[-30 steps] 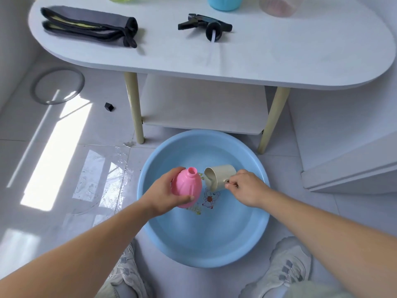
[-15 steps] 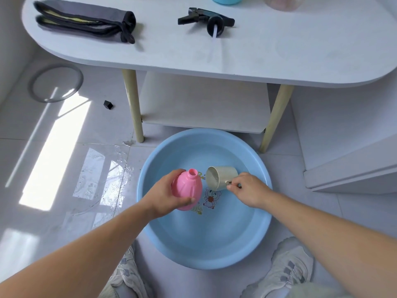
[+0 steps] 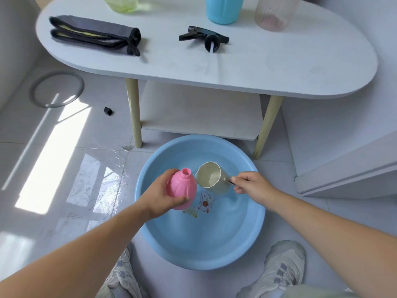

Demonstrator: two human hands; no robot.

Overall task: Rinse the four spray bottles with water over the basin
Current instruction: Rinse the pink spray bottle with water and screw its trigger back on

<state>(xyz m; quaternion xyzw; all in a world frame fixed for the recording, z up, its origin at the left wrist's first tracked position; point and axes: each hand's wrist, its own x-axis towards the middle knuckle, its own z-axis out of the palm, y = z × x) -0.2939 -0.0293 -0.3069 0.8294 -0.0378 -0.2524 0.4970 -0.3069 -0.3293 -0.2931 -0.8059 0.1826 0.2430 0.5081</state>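
Our left hand (image 3: 160, 197) grips pink bottle (image 3: 182, 186), neck up, over basin (image 3: 214, 257) at 6 o'clock. At its 3 o'clock we see cup (image 3: 211, 178) tilted, handle pinched by our right hand (image 3: 254, 186). Tabletop (image 3: 279, 67) at 12 o'clock: green bottle (image 3: 121, 4), blue bottle (image 3: 223, 9), clear bottle (image 3: 275, 14).

I see a white oval table (image 3: 279, 67) across the top of my view, on pale wooden legs, with a white lower shelf (image 3: 197, 112) beneath. At ten o'clock on its top lies a folded grey cloth (image 3: 94, 35). Near twelve a black spray trigger (image 3: 204, 38) lies on its side, dip tube pointing toward me. Along the far edge stand a green bottle (image 3: 121, 3) at eleven, a blue bottle (image 3: 223, 9) at twelve and a clear ribbed bottle (image 3: 275, 14) at one, all cut off by the frame. On the tiled floor (image 3: 32, 168) the blue basin (image 3: 193, 254) sits at six, just before the table legs. Toward nine lie a grey ring (image 3: 57, 89), a small black cap (image 3: 108, 111) and a wet patch (image 3: 96, 186) beside the basin.
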